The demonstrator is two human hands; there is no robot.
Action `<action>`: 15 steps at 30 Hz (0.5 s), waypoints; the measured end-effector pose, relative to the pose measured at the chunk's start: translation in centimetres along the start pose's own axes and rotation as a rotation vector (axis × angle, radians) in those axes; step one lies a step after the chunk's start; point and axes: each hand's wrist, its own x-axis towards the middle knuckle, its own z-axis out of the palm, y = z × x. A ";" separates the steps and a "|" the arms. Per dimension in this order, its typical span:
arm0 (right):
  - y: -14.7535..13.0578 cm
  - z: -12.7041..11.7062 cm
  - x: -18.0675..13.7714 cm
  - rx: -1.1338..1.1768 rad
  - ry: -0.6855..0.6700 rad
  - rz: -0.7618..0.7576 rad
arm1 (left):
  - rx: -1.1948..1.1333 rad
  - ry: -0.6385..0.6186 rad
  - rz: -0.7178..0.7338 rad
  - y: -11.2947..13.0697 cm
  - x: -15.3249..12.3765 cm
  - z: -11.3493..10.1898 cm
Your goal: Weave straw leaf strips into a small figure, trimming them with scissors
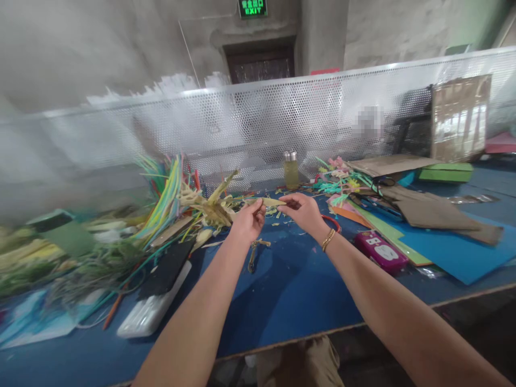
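Note:
Both my hands are raised over the blue table (290, 290) and pinch the two ends of one narrow yellow-green leaf strip (271, 202). My left hand (249, 220) grips its left end with curled fingers. My right hand (304, 210), a gold bracelet on its wrist, pinches the right end. Just left of my hands lies a bundle of pale dried leaves and stems (209, 207). Small pliers (255, 252) lie on the table below my left hand.
Coloured strips and wires (165, 196) pile up at the left, beside a black sheet (167, 269) and a white tray (155, 309). A glass bottle (291, 169) stands by the perforated metal screen (282, 118). Pink case (381, 251), red ring, paper sheets and brown card lie right.

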 end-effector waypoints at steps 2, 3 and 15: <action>0.1 0.1 -0.1 -0.055 -0.014 -0.055 | 0.025 0.006 0.014 -0.2 -0.1 0.1; 0.1 0.1 -0.1 -0.085 -0.015 -0.072 | 0.036 0.005 0.013 -0.2 -0.1 0.2; -0.3 0.1 0.0 -0.225 -0.091 0.025 | 0.283 0.153 0.351 0.8 0.7 -0.4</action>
